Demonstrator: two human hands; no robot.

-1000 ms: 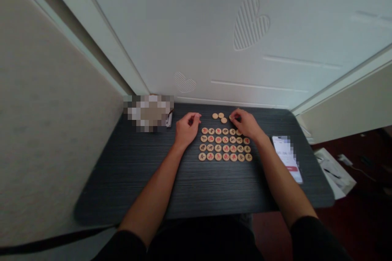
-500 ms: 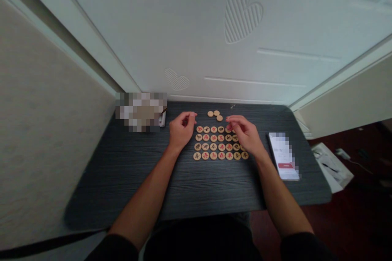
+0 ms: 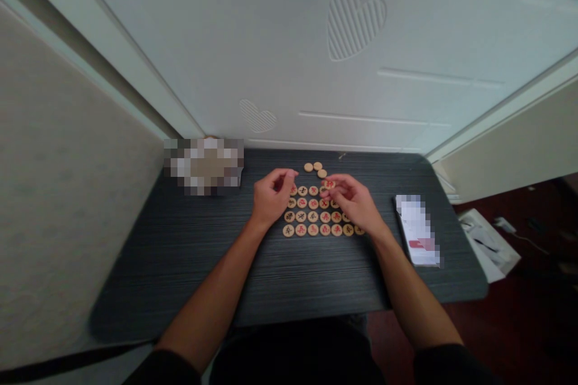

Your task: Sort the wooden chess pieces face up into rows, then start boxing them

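Round wooden Chinese chess pieces [image 3: 313,216] with red or black characters lie face up in neat rows on the dark table. My right hand [image 3: 356,201] pinches one Chinese chess piece [image 3: 329,184] with a red character, just over the top row, and covers the pieces at the right end. At the upper left corner of the rows is my left hand [image 3: 273,195], its thumb and fingers closed together; whether anything sits between them is hidden. Beyond the rows, three plain-topped pieces [image 3: 318,166] lie close together.
A phone [image 3: 413,228], partly blurred out, lies on the table [image 3: 180,277] to the right. A pixelated object [image 3: 205,168] occupies the back left corner. Behind the table rises a white panel [image 3: 289,42] with heart reliefs. A white box [image 3: 490,246] is low at the right.
My right hand has moved left, and a red-character piece now shows in its fingers. My left hand has shifted slightly right, over the top row's left end.
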